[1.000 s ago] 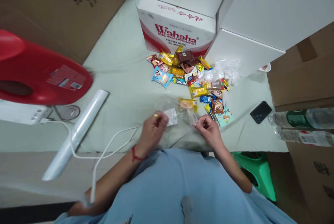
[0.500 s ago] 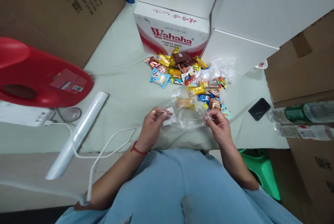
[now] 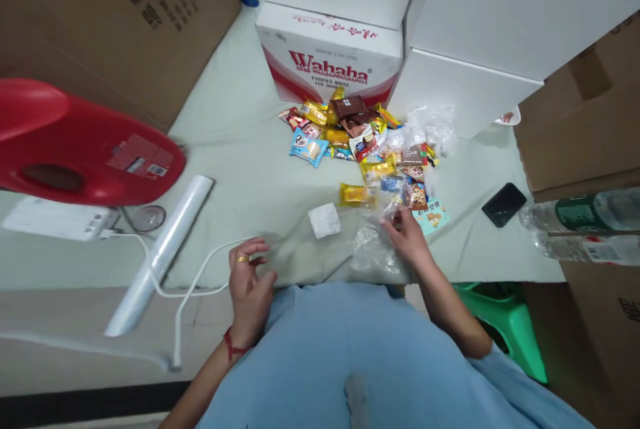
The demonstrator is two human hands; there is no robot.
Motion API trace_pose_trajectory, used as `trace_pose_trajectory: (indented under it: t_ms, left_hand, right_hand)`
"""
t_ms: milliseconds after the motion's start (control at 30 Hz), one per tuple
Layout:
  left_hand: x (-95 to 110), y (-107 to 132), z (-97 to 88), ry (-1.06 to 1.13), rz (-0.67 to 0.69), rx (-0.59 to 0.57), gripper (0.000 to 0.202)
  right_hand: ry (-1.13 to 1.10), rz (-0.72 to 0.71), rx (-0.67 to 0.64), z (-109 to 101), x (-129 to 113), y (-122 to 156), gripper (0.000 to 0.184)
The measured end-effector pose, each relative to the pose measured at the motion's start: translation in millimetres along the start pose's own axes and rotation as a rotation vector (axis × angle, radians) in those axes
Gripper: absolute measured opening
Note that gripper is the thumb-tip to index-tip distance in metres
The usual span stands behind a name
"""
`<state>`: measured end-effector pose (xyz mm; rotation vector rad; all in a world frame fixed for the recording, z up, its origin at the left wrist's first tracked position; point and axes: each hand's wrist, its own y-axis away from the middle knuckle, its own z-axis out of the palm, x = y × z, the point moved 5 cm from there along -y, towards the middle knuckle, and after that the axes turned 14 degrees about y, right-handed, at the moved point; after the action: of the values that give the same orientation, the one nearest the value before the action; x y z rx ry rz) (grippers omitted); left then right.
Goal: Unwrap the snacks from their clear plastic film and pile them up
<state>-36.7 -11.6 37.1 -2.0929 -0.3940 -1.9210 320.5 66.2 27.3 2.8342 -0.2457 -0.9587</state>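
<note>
My right hand (image 3: 407, 234) pinches a clear plastic bag (image 3: 375, 249), which hangs crumpled toward the table's front edge. My left hand (image 3: 251, 282) is off to the left with loosely curled, parted fingers and nothing in it, close to a white cable (image 3: 200, 276). Between the hands a small white square packet (image 3: 325, 220) lies flat on the cloth. Just behind the bag are a yellow-wrapped snack (image 3: 356, 195) and a light green packet (image 3: 431, 216). A heap of wrapped snacks (image 3: 337, 139) spreads farther back, with more crumpled clear plastic (image 3: 425, 128) at its right.
A Wahaha carton (image 3: 330, 59) stands behind the snacks. At the left are a red jug (image 3: 90, 149), a white power bank (image 3: 60, 218) and a plastic-film roll (image 3: 160, 252). A phone (image 3: 504, 204) and clear bottles (image 3: 595, 214) lie at the right. A green stool (image 3: 520, 332) stands below.
My left hand has let go of the bag and moved left and toward me. The white packet now lies on the cloth. My right hand keeps the bag, which has sagged nearer the edge.
</note>
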Motion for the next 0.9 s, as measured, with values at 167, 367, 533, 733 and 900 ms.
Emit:
trace_pose_trajectory:
  t_ms: [167, 367, 533, 733, 900]
  left_hand:
    - [49.3, -12.1, 76.9, 0.079, 0.136, -0.271, 0.021]
    - [5.6, -29.9, 170.4, 0.252, -0.291, -0.303, 0.036]
    - [-22.1, -35.8, 160.5, 0.424, -0.459, -0.269, 0.041]
    - [-40.5, -31.8, 114.3, 0.315, -0.485, -0.228, 0.043]
    - [-42.2, -27.8, 91.7, 0.135, -0.358, -0.181, 0.035]
  right_hand:
    - [0.286, -0.024, 0.014, 25.6, -50.9, -15.5, 0.047]
    - [0.384, -0.104, 0.003, 29.4, -78.3, -2.3, 0.039]
    - [-0.13, -0.092, -0.076, 18.5, -38.4, -0.6, 0.041]
    - [-0.297, 0.055, -0.112, -11.7, 35.4, -4.4, 0.046]
    - [0.232, -0.126, 0.133, -57.2, 27.6, -46.0, 0.03]
